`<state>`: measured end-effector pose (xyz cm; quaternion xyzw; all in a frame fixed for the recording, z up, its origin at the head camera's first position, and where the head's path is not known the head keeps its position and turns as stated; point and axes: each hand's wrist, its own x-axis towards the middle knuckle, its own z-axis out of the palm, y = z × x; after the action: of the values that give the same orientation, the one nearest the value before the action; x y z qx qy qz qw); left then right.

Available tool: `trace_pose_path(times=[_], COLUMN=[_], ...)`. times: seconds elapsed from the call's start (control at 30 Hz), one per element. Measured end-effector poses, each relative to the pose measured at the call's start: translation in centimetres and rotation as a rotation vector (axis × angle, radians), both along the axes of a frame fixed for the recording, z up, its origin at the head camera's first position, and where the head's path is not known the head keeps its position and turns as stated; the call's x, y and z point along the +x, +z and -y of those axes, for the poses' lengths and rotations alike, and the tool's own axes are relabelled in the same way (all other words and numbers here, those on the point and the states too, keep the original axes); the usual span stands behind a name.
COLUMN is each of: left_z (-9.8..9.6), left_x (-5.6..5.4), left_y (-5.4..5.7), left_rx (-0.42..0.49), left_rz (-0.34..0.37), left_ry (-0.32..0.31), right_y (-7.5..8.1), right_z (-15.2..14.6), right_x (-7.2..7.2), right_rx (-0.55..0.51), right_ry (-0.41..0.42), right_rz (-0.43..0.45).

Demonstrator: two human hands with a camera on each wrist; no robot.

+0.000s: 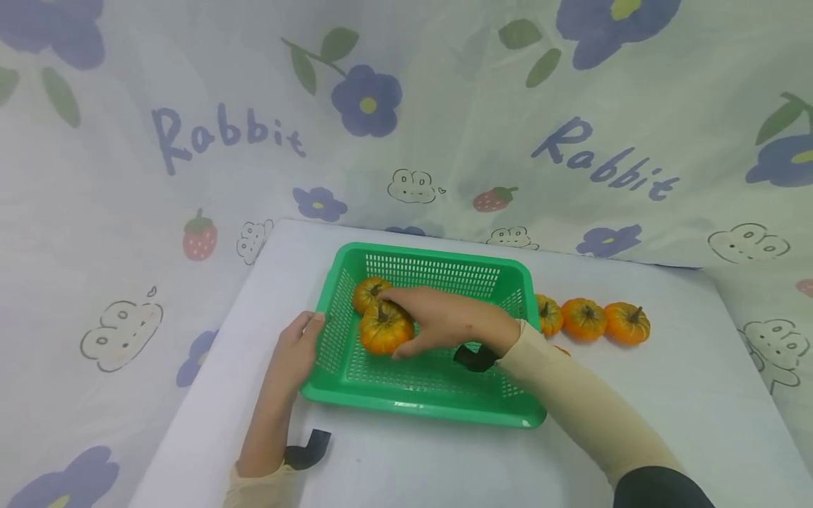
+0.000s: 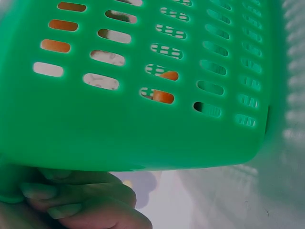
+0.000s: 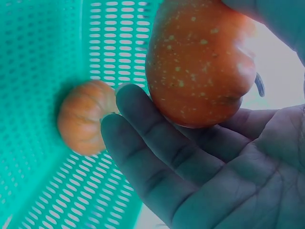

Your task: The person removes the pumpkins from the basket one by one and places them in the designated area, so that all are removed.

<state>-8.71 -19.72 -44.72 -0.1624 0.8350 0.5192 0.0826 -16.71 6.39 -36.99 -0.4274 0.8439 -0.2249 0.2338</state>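
A green plastic basket (image 1: 438, 413) with slotted walls stands on the white table. My left hand (image 1: 298, 353) grips its left rim, and in the left wrist view the curled fingers (image 2: 95, 198) show by that rim. Inside the basket's left part my right hand (image 1: 438, 317) holds an orange mini pumpkin (image 1: 384, 333) between thumb and fingers. The right wrist view shows this held pumpkin (image 3: 198, 67) above the fingers. A second mini pumpkin (image 1: 365, 295) lies in the basket's far left part, partly covered by the held one.
To the right of the basket, several more mini pumpkins (image 1: 583, 319) sit in a row on the table (image 1: 686, 395). Another scrap of orange shows beside the right sleeve (image 1: 571, 381). A printed cloth (image 1: 444, 106) hangs behind the table.
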Motion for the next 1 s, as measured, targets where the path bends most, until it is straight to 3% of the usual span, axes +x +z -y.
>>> trace_pose_path(times=[0.43, 0.73, 1.0], left_z=[0.0, 0.0, 0.1], left_x=[0.1, 0.2, 0.1], left_y=[0.1, -0.1, 0.0], left_rx=[-0.016, -0.011, -0.02], left_rz=[0.002, -0.003, -0.001], left_ry=[0.003, 0.004, 0.001], right_y=[3.4, 3.1, 2.8], right_z=[-6.1, -10.0, -14.2], right_x=[2.6, 5.3, 7.9], right_rx=[-0.134, -0.197, -0.245], right_ry=[-0.092, -0.194, -0.347], right_rz=[-0.116, -0.198, -0.28])
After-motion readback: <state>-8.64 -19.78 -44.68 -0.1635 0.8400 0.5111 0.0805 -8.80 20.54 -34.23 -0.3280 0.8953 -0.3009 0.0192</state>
